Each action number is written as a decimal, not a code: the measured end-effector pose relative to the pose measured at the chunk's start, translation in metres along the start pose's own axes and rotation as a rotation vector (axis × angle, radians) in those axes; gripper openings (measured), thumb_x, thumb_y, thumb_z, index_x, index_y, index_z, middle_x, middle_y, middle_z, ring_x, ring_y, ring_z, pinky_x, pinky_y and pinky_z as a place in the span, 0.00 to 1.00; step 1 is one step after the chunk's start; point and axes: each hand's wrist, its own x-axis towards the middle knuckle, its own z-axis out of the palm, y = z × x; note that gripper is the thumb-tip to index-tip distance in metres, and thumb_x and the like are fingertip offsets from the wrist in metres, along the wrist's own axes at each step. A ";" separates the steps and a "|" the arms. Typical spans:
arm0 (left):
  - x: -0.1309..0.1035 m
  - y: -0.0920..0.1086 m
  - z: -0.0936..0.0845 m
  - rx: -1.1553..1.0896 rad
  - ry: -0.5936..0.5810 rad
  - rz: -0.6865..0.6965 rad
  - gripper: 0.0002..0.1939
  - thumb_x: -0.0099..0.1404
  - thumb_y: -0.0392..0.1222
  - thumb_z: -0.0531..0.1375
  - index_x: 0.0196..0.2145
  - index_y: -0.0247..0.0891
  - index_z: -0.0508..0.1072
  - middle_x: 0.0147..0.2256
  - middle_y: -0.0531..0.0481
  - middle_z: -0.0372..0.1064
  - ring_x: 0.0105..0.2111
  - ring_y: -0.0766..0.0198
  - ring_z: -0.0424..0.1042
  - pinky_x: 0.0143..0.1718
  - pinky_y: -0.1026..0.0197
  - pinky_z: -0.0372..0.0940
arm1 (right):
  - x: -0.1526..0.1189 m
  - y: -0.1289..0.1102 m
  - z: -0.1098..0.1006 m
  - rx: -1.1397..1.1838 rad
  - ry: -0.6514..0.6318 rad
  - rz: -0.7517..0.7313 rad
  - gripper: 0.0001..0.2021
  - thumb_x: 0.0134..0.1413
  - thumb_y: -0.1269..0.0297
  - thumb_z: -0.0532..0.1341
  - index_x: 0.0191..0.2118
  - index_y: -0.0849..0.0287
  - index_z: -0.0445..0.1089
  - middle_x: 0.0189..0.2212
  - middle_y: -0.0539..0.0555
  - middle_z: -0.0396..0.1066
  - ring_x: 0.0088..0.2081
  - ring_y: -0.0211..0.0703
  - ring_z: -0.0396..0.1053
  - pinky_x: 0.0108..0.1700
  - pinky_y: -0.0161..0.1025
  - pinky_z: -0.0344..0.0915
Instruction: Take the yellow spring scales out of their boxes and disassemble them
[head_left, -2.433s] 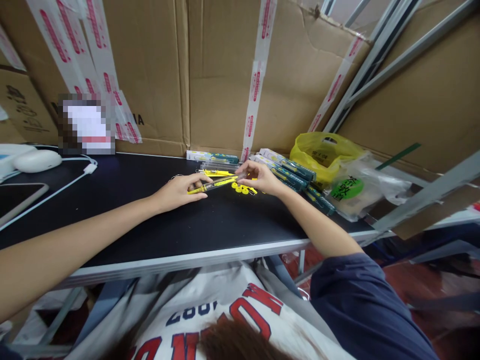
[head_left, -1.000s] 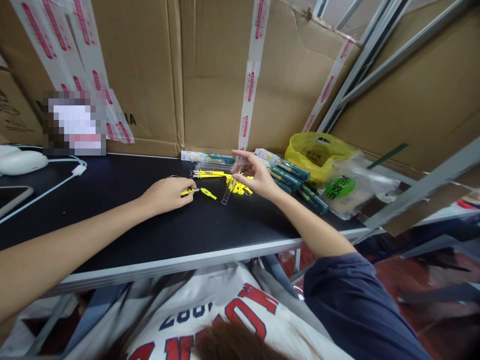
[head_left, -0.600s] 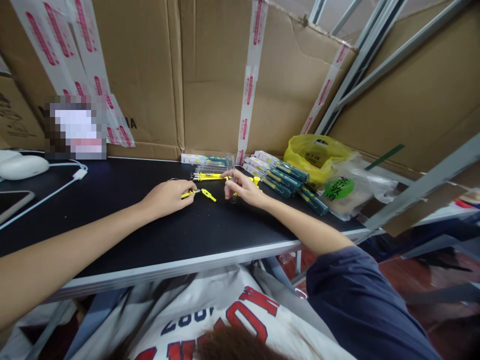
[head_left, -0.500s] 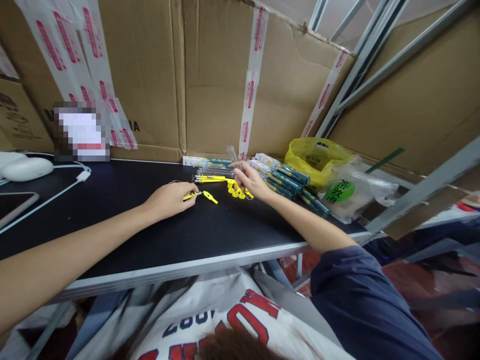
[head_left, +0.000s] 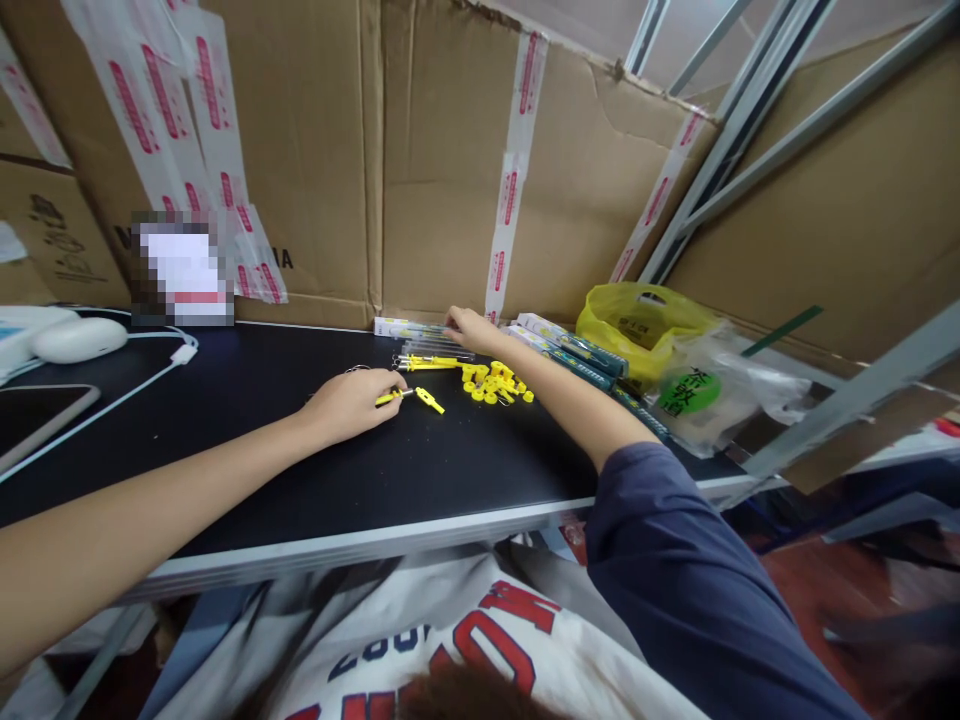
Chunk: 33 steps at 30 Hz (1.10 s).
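Note:
My left hand (head_left: 364,398) rests on the black tabletop, fingers closed round a slim yellow tool (head_left: 388,397) with a short metal section. Just right of its fingertips lies a flat yellow piece (head_left: 430,401) with a slot. Farther back, my right hand (head_left: 469,328) reaches over clear plastic tubes (head_left: 435,350) lying by a printed slim box (head_left: 397,327). Its fingers point down and are partly hidden, so a grip is not visible. Between the hands are yellow rods with metal ends (head_left: 431,363) and a heap of small yellow parts (head_left: 495,384).
Several green and white slim boxes (head_left: 577,355) lie right of my right forearm, near a yellow plastic bag (head_left: 637,320) and a clear bag (head_left: 697,400). White cable, a white rounded device (head_left: 79,345) and a phone (head_left: 49,420) sit left. Cardboard (head_left: 442,200) stands behind.
My right hand has moved back and left, from above the small yellow parts to the clear tubes. The clear tube it held upright no longer shows upright. My left hand keeps its hold.

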 end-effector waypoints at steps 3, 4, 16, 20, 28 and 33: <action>0.000 0.000 0.001 0.006 0.007 0.000 0.17 0.65 0.46 0.50 0.44 0.41 0.73 0.38 0.48 0.74 0.36 0.58 0.71 0.32 0.62 0.60 | 0.010 0.004 0.010 -0.025 -0.018 -0.006 0.09 0.58 0.65 0.59 0.41 0.65 0.66 0.42 0.60 0.70 0.43 0.44 0.65 0.45 0.38 0.60; 0.000 0.000 0.001 0.007 0.006 0.001 0.17 0.65 0.46 0.50 0.44 0.41 0.73 0.38 0.48 0.74 0.36 0.58 0.71 0.33 0.62 0.60 | 0.011 0.006 0.013 -0.034 -0.025 -0.006 0.09 0.57 0.65 0.60 0.41 0.65 0.67 0.42 0.60 0.70 0.43 0.44 0.65 0.45 0.38 0.60; 0.001 -0.001 0.001 0.014 0.003 0.001 0.17 0.65 0.47 0.49 0.44 0.41 0.73 0.37 0.48 0.73 0.36 0.59 0.71 0.32 0.62 0.61 | 0.009 0.005 0.020 -0.089 -0.038 0.029 0.13 0.57 0.65 0.60 0.46 0.63 0.66 0.44 0.60 0.69 0.45 0.46 0.65 0.46 0.40 0.61; 0.001 -0.002 0.002 0.010 0.001 0.007 0.17 0.65 0.47 0.50 0.45 0.42 0.73 0.37 0.49 0.73 0.37 0.59 0.71 0.33 0.62 0.61 | 0.007 0.002 0.016 -0.096 -0.027 0.037 0.14 0.57 0.65 0.60 0.48 0.63 0.66 0.46 0.62 0.68 0.46 0.48 0.65 0.47 0.42 0.61; 0.001 -0.002 0.002 -0.082 0.037 0.040 0.17 0.65 0.48 0.50 0.45 0.41 0.72 0.37 0.49 0.72 0.37 0.59 0.71 0.36 0.61 0.61 | -0.033 -0.037 -0.014 0.168 0.098 -0.151 0.09 0.60 0.66 0.56 0.43 0.63 0.67 0.39 0.57 0.71 0.42 0.43 0.66 0.48 0.41 0.61; 0.002 0.000 0.004 -0.216 0.061 0.096 0.18 0.65 0.50 0.51 0.46 0.42 0.73 0.37 0.49 0.72 0.36 0.61 0.70 0.37 0.61 0.62 | -0.097 -0.077 -0.022 0.512 0.057 -0.227 0.11 0.62 0.60 0.55 0.44 0.60 0.65 0.36 0.54 0.71 0.37 0.40 0.68 0.42 0.39 0.64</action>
